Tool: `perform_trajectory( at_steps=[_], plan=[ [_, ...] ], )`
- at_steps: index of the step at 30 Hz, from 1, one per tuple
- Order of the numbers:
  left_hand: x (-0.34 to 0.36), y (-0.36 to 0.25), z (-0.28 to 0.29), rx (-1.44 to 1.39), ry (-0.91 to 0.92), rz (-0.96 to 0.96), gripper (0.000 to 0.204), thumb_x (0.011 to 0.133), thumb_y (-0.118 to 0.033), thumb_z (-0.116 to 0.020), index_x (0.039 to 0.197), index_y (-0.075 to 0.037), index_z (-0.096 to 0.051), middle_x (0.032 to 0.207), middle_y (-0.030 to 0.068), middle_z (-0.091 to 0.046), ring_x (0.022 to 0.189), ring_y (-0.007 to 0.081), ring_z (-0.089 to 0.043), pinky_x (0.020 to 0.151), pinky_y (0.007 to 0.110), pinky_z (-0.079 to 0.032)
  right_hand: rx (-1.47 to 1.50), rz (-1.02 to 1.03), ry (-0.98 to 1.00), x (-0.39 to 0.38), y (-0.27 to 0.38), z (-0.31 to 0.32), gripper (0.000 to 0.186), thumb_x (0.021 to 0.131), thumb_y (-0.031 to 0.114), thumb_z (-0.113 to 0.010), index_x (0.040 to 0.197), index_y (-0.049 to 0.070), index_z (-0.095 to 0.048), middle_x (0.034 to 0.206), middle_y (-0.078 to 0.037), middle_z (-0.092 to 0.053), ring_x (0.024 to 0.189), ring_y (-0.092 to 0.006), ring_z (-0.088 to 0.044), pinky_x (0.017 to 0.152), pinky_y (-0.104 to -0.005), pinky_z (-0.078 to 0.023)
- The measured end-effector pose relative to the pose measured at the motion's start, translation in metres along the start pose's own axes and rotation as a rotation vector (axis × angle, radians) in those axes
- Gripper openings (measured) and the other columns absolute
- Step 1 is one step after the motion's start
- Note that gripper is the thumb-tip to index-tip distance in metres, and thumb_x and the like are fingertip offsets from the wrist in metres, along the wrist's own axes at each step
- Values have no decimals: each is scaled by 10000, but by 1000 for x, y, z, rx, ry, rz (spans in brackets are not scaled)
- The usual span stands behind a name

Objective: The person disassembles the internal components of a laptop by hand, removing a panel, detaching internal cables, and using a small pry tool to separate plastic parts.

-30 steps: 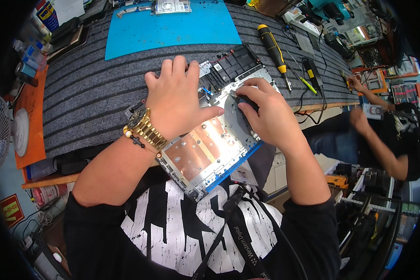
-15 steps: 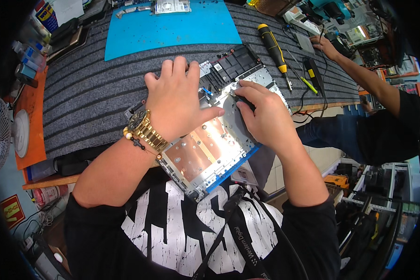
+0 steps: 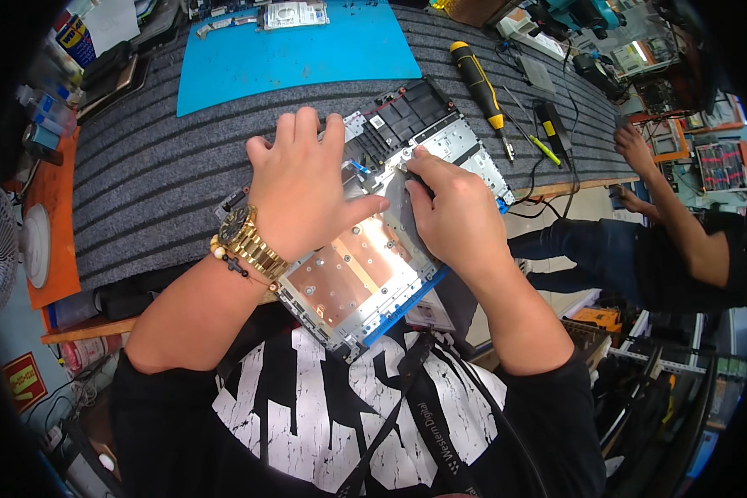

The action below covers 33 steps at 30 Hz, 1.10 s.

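An opened laptop chassis (image 3: 349,282), with silver metal, a copper-coloured plate, black plastic and blue edging, lies tilted at the bench's front edge. My left hand (image 3: 299,187) rests across its upper left part, fingers apart, thumb toward the centre. Just right of that thumb, my right hand (image 3: 455,212) bends over a grey area of the chassis with forefinger and thumb closed in; whatever is between them is hidden. A small blue tab (image 3: 358,167) shows between my hands.
A blue mat (image 3: 295,70) with parts lies behind on the striped bench cover (image 3: 141,207). A yellow-black screwdriver (image 3: 478,83), thin tools (image 3: 544,149) and cables lie right. Bottles (image 3: 40,108) and a fan (image 3: 0,241) are left. Another person (image 3: 681,257) stands at right.
My hands and the chassis sit slightly further left in view. My right hand's fingers have shifted slightly on the chassis. The other person's arms have moved along the right side.
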<state>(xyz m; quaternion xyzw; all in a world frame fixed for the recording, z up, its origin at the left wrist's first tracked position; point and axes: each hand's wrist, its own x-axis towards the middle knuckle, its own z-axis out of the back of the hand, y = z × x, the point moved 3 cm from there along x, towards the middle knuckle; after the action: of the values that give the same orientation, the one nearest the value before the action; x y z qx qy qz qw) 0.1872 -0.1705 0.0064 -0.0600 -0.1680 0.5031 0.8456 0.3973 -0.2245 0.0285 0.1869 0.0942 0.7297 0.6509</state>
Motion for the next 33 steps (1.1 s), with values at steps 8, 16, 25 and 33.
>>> perform_trajectory(
  at_steps=[8,16,25,33],
  plan=[
    [0,2,-1,-11,5,0,1084,751,-698,-990,1529,-23,-652,1360,144,-614,1342,358,-575,992,548,-445,-20,17,115,10,7,9,322,1040,139,-721,1320,26,-834,1392,-206,-750,1056,-473,-814,985,-536,-663],
    [0,-1,2,-18,-42,-14,969,795,-728,-964,1385,-9,-690,1322,131,-619,1308,324,-579,980,558,-452,123,-38,224,26,-8,16,373,1033,150,-708,1361,63,-865,1346,-216,-733,1198,-430,-777,1057,-493,-621],
    [1,0,1,-29,32,29,1112,747,-715,-993,1546,-16,-662,1380,155,-620,1366,355,-578,1013,563,-457,529,-262,364,26,-26,30,397,1068,176,-735,1419,22,-838,1256,-146,-732,928,-200,-782,860,-365,-619],
    [0,0,1,-14,-14,14,999,793,-738,-965,1424,-14,-689,1335,125,-615,1337,323,-570,1010,559,-453,632,-239,468,8,-31,51,407,1065,55,-756,1468,12,-783,1015,14,-688,829,-51,-600,745,-260,-505]
  ],
)
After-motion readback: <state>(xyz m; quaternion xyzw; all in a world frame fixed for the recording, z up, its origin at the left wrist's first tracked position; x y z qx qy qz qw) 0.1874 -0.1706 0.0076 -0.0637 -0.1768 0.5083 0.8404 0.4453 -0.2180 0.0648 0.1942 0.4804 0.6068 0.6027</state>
